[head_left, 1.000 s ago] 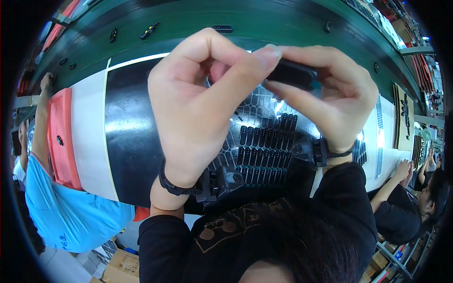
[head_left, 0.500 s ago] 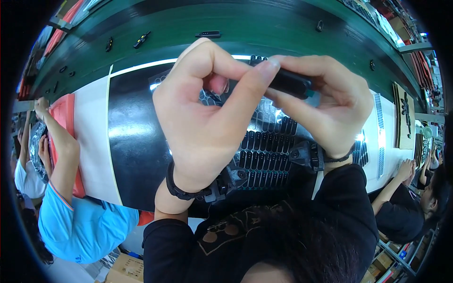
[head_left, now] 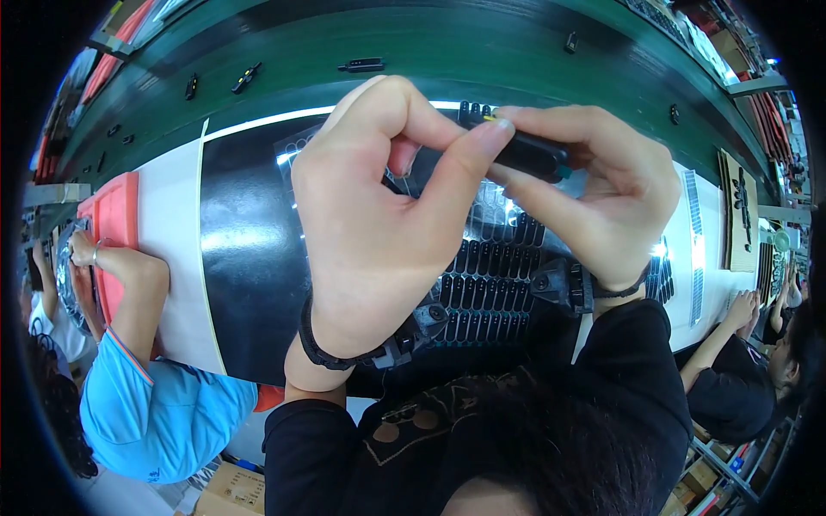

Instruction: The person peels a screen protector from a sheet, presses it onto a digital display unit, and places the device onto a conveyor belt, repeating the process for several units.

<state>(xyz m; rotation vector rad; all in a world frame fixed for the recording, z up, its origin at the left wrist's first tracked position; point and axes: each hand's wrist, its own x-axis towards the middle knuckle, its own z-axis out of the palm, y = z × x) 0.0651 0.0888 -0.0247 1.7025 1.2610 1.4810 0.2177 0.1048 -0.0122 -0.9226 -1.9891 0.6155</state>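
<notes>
Both hands pinch 1 small black part (head_left: 532, 155) at 12 o'clock: left hand (head_left: 379, 224) by its thumb and forefinger, right hand (head_left: 602, 198) gripping its far end (above the black tray (head_left: 490, 284)).

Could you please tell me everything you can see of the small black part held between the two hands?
The small black part is an elongated, glossy, plastic-looking piece, lying nearly level and tilted slightly down to the right. The right hand grips it; the left hand pinches its left end, where a tiny yellowish tip shows. A teal speck marks its right end.
</notes>
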